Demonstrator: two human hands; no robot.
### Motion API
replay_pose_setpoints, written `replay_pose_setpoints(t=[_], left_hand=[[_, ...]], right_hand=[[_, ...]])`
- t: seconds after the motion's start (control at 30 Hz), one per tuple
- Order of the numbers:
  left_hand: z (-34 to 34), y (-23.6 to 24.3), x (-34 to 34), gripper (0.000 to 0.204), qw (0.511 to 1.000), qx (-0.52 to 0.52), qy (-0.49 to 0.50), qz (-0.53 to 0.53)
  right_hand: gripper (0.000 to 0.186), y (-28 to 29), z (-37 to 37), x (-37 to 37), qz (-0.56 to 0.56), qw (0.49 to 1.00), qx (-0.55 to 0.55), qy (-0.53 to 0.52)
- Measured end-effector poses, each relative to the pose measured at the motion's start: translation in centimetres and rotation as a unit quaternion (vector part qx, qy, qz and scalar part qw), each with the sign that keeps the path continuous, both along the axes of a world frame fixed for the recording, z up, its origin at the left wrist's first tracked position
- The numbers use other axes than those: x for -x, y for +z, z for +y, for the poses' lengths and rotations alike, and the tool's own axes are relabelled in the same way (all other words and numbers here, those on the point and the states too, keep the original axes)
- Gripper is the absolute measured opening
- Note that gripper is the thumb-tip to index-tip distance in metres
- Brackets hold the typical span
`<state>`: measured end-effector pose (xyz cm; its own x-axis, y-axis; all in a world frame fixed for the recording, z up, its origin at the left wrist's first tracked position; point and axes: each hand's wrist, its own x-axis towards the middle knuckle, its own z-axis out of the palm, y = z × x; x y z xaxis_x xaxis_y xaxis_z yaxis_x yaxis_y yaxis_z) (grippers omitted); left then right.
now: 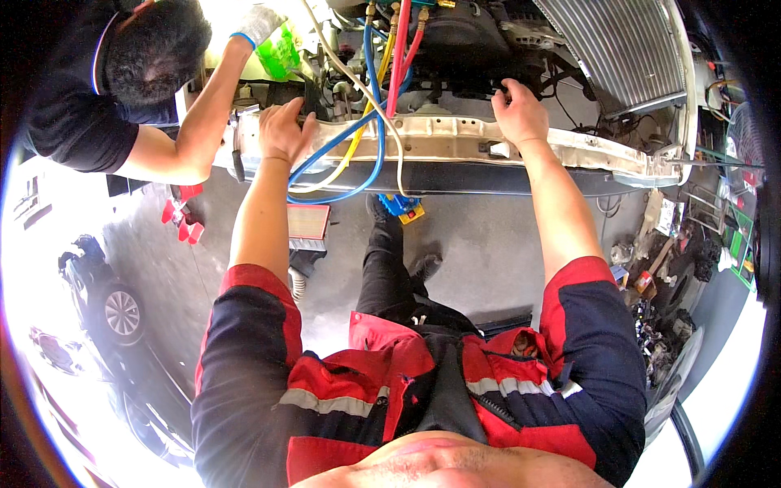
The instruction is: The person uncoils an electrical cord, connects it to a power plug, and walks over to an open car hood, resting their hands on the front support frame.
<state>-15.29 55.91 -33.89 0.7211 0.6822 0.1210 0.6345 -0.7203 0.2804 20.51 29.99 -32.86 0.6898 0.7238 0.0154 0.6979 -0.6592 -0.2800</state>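
Resting left hand (pixel 285 132), fingers apart, and curled right hand (pixel 521 115), grip unclear, at the upper edge of the beam (pixel 443 146). Seeing blue hose (pixel 381 150) draping over its front edge, apparently coupled above; finding remaining work unclear.

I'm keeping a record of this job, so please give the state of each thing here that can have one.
Front crossbeam, exposed
Left grip, open, at the crossbeam
Right grip, fingers bent, at the crossbeam; closure unclear
Blue hose, looped
Yellow hose, bent
Work jacket, worn, open at the front
Co-worker's glove, worn
Air filter, apparently loose
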Motion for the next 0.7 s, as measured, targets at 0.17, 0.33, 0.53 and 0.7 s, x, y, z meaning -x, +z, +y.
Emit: replay_pose_setpoints(t=[0.17,0.33,0.53,0.7], left_hand=[[0.01,0.07,0.18,0.040,0.999,0.025,0.011,0.015],[0.00,0.34,-0.26,0.041,0.999,0.012,0.011,0.032],[-0.20,0.19,-0.12,0.038,1.000,0.004,0.014,0.026],[-0.12,0.19,-0.37,0.037,1.000,0.005,0.007,0.021]], right_hand=[[0.035,0.09,0.21,0.10,0.009,1.000,0.015,0.002],[0.031,0.26,0.14,-0.12,0.013,1.000,0.012,-0.003],[0.038,0.61,0.16,0.12,0.021,1.000,0.014,0.002],[0.036,0.22,0.05,-0.08,0.008,1.000,0.007,-0.001]])
